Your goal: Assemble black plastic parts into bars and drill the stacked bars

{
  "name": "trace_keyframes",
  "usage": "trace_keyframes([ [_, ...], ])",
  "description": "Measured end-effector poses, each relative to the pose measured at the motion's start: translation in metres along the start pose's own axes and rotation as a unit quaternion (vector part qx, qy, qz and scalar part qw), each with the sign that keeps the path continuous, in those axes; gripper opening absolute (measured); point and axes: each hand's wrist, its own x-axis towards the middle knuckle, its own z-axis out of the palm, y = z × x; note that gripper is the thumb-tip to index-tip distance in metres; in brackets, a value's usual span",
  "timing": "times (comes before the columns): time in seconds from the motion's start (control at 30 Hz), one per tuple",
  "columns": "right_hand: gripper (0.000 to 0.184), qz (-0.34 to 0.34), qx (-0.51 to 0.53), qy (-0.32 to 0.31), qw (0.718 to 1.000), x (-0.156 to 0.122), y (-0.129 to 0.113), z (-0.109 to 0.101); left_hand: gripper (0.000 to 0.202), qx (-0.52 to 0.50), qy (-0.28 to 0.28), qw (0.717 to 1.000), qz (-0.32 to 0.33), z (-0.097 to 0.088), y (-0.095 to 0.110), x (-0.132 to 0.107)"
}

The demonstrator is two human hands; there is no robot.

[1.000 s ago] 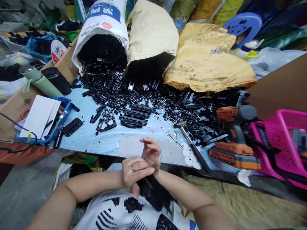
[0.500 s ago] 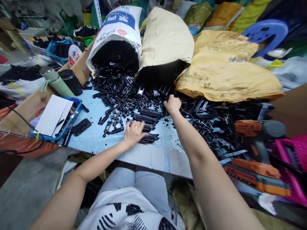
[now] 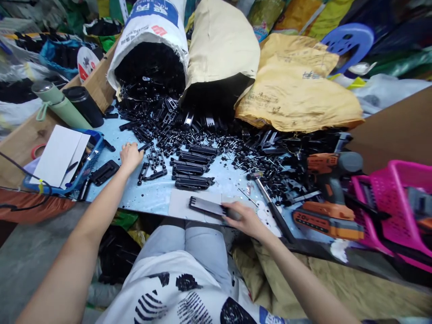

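Note:
My right hand (image 3: 243,218) lies near the table's front edge, closed on the end of a long flat black plastic piece (image 3: 206,207) that rests on a pale card patch (image 3: 182,203). My left hand (image 3: 130,156) is farther left on the light blue table (image 3: 148,195), fingers pinched on a small black strip (image 3: 146,146). Between the hands sits a stack of long black parts (image 3: 191,167) and a few black link pieces (image 3: 151,167). A large heap of small black parts (image 3: 209,130) spreads behind.
Open sacks (image 3: 148,54) spill black parts at the back. An orange cordless drill (image 3: 329,175) and a hammer (image 3: 270,204) lie at right, beside a pink basket (image 3: 394,202). A blue tray with white paper (image 3: 60,155), a green bottle (image 3: 56,105) and a black cup (image 3: 83,105) stand at left.
My right hand came back from the heap to the front edge with a long black piece. My left hand moved left from the stack to a small strip.

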Motion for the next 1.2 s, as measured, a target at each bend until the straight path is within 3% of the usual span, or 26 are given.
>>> trace_keyframes([
  [0.1,0.042,-0.048,-0.119,-0.031,0.991,0.019,-0.016,0.031,0.029,-0.009,-0.031,0.998,-0.052,0.004,0.001,0.004],
  [0.2,0.044,-0.058,-0.200,-0.018,0.978,0.062,-0.030,0.055,0.023,-0.021,-0.042,0.993,-0.106,0.004,0.004,0.012],
  [0.27,0.044,-0.043,-0.225,-0.006,0.973,0.090,-0.039,0.062,0.020,-0.028,-0.022,0.994,-0.107,-0.002,0.005,0.011],
  [0.37,0.043,-0.023,-0.233,-0.011,0.972,0.115,-0.052,0.064,0.019,-0.098,0.123,0.987,-0.031,-0.017,0.005,-0.008],
  [0.43,0.043,-0.015,-0.194,-0.024,0.981,0.121,-0.058,0.062,0.022,-0.196,0.235,0.952,0.030,-0.028,0.008,-0.034],
  [0.5,0.043,0.000,-0.076,-0.016,0.997,0.120,-0.060,0.061,0.026,-0.280,0.264,0.921,0.061,-0.036,0.016,-0.070],
  [0.57,0.046,0.041,0.116,0.009,0.992,0.115,-0.060,0.061,0.028,-0.322,0.200,0.921,0.090,-0.038,0.033,-0.109],
  [0.67,0.054,0.106,0.369,0.039,0.923,0.105,-0.062,0.062,0.021,-0.369,0.010,0.914,0.171,-0.030,0.067,-0.162],
  [0.73,0.057,0.111,0.450,0.051,0.885,0.098,-0.063,0.063,0.023,-0.410,-0.065,0.890,0.188,-0.021,0.087,-0.184],
  [0.83,0.058,0.092,0.469,0.072,0.875,0.085,-0.063,0.059,0.034,-0.416,-0.042,0.885,0.203,-0.012,0.106,-0.200],
  [0.97,0.053,0.043,0.387,0.074,0.918,0.070,-0.055,0.044,0.035,-0.339,0.033,0.901,0.270,-0.014,0.110,-0.202],
  [1.07,0.049,0.007,0.309,0.056,0.949,0.062,-0.052,0.032,0.036,-0.313,0.047,0.899,0.303,-0.019,0.110,-0.202],
  [1.13,0.048,-0.010,0.276,0.065,0.959,0.060,-0.055,0.029,0.036,-0.317,0.057,0.891,0.322,-0.020,0.114,-0.205],
  [1.2,0.049,-0.019,0.261,0.104,0.960,0.059,-0.064,0.034,0.036,-0.338,0.104,0.880,0.317,-0.018,0.121,-0.210],
])
